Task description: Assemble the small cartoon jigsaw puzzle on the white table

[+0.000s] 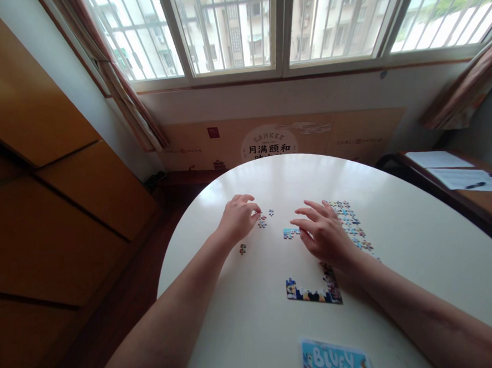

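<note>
My left hand is at the left of the round table, thumb and index finger pinched together at a small puzzle piece. A few loose pieces lie beside the fingertips, one puzzle piece slightly apart. Nearer my left forearm is another small puzzle piece. My right hand hovers palm down with fingers spread, over part of a partly joined puzzle border. The border's upper corner shows left of the fingers, its lower edge below the wrist; the hand hides its right side.
Several loose puzzle pieces are spread to the right of my right hand. A blue Bluey box or card lies at the near edge of view. The white table has a curved rim. Papers rest on a wooden desk at right.
</note>
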